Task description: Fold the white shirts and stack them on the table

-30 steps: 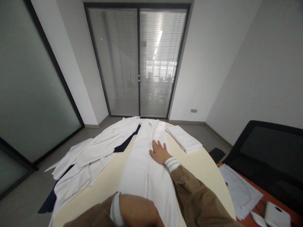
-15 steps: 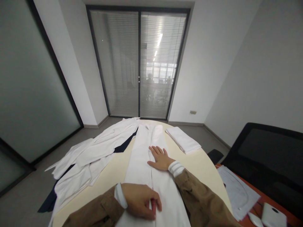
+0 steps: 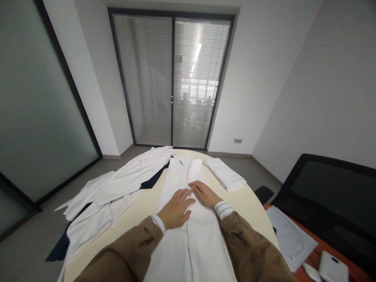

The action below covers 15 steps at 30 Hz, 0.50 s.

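A long white garment (image 3: 176,241), folded into a strip with a seam down its middle, lies lengthwise on the round cream table (image 3: 249,213). My left hand (image 3: 176,208) rests on its middle part, palm down, with the fingers stretched and the thumb apart. Just to the right, my right hand (image 3: 204,194) has its fingers bent together at the fold by the seam, closed on the cloth; the fingertips of both hands nearly meet. Under my right palm the fabric is hidden.
Loose white garments (image 3: 117,192) lie along the left side over dark blue cloth (image 3: 154,178). A folded white cloth (image 3: 225,174) sits at the far right. Beyond the right edge are a black mesh chair (image 3: 326,196), papers (image 3: 290,235), a computer mouse (image 3: 311,272) and a white device (image 3: 333,267).
My left hand has moved forward along the garment and its fingers have straightened. My right hand has gone from lying flat to bent fingers at the fold.
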### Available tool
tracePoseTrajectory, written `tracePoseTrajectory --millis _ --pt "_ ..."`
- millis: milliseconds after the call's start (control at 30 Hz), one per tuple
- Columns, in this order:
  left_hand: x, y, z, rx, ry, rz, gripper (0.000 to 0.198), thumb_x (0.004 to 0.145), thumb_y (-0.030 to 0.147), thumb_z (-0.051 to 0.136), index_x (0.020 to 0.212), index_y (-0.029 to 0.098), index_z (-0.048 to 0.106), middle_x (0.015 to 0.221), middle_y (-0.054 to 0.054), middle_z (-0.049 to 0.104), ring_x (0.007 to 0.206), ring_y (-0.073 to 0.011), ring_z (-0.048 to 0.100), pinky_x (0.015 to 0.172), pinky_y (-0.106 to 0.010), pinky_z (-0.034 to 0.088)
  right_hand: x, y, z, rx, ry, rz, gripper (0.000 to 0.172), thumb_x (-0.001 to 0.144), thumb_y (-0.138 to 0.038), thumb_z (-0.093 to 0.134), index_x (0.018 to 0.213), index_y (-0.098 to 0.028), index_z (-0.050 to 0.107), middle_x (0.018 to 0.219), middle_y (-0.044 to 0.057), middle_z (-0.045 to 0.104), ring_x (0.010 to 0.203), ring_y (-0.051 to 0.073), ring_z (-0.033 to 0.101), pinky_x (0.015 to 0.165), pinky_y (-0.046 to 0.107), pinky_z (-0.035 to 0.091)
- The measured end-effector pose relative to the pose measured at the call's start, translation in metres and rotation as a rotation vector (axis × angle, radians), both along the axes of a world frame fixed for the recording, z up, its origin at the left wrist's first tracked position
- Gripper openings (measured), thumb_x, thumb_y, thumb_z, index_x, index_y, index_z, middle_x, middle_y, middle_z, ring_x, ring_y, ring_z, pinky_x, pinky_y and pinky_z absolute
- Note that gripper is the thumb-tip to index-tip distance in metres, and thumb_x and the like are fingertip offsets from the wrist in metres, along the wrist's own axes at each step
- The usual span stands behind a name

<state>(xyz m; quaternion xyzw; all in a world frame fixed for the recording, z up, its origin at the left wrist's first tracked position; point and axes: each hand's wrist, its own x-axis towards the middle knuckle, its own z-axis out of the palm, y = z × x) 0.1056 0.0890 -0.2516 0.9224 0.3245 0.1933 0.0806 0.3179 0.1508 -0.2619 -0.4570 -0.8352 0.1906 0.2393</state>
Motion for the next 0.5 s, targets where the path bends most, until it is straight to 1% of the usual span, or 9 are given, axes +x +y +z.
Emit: tracePoseTrajectory --millis 67,133,200,267,367,433,500 --pt "-0.001 0.001 -0.010 -0.007 0.055 0.027 0.056 0.087 0.020 0.055 0.141 0.019 0.042 0.160 -0.013 0.027 0.147 -0.0285 0.022 0.119 -0.050 0.023 0.004 0.020 -0.002 0.004 0.015 -0.055 0.046 0.101 -0.037 0.029 0.131 -0.016 0.057 0.131 0.013 0.061 0.122 0.020 0.055 0.108 0.034 0.039" --pt "-0.002 0.003 -0.015 -0.036 0.091 0.044 0.061 0.089 0.024 0.052 0.147 0.019 0.035 0.161 -0.014 0.023 0.149 -0.0279 0.019 0.119 -0.050 0.023 0.008 0.043 0.000 -0.008 -0.060 -0.139 0.044 0.099 -0.032 0.034 0.134 -0.015 0.054 0.136 0.012 0.058 0.125 0.021 0.054 0.110 0.034 0.038" --pt "-0.003 0.005 -0.017 -0.052 0.102 0.051 0.060 0.090 0.027 0.051 0.148 0.019 0.034 0.161 -0.014 0.024 0.149 -0.0278 0.020 0.119 -0.050 0.023 0.012 0.068 0.005 0.001 -0.176 -0.239 0.046 0.097 -0.027 0.036 0.139 -0.017 0.050 0.142 0.010 0.054 0.126 0.021 0.053 0.110 0.035 0.037" --pt "-0.003 0.007 -0.016 -0.057 0.101 0.050 0.058 0.090 0.027 0.051 0.147 0.020 0.037 0.160 -0.013 0.027 0.149 -0.0281 0.021 0.119 -0.050 0.023 0.016 0.092 0.010 0.029 -0.263 -0.322 0.049 0.095 -0.023 0.037 0.143 -0.017 0.046 0.146 0.010 0.051 0.128 0.023 0.052 0.111 0.036 0.036" --pt "-0.004 0.009 -0.015 -0.058 0.107 0.043 0.057 0.091 0.029 0.050 0.147 0.022 0.038 0.160 -0.011 0.030 0.149 -0.0288 0.022 0.119 -0.051 0.022 0.021 0.122 0.016 0.054 -0.290 -0.389 0.054 0.094 -0.018 0.034 0.148 -0.015 0.040 0.151 0.012 0.045 0.130 0.024 0.050 0.109 0.037 0.037" --pt "-0.005 0.010 -0.014 -0.055 0.114 0.036 0.057 0.093 0.032 0.049 0.148 0.023 0.038 0.159 -0.010 0.031 0.149 -0.0288 0.021 0.119 -0.051 0.021 0.022 0.138 0.017 0.064 -0.288 -0.416 0.055 0.096 -0.019 0.032 0.151 -0.018 0.033 0.154 0.011 0.040 0.130 0.025 0.050 0.107 0.038 0.039" --pt "-0.005 0.011 -0.013 -0.051 0.115 0.032 0.057 0.093 0.034 0.048 0.148 0.023 0.037 0.159 -0.010 0.032 0.149 -0.0286 0.020 0.119 -0.051 0.021 0.020 0.151 0.016 0.064 -0.303 -0.441 0.055 0.098 -0.022 0.031 0.153 -0.020 0.030 0.152 0.012 0.041 0.127 0.026 0.053 0.104 0.039 0.042"
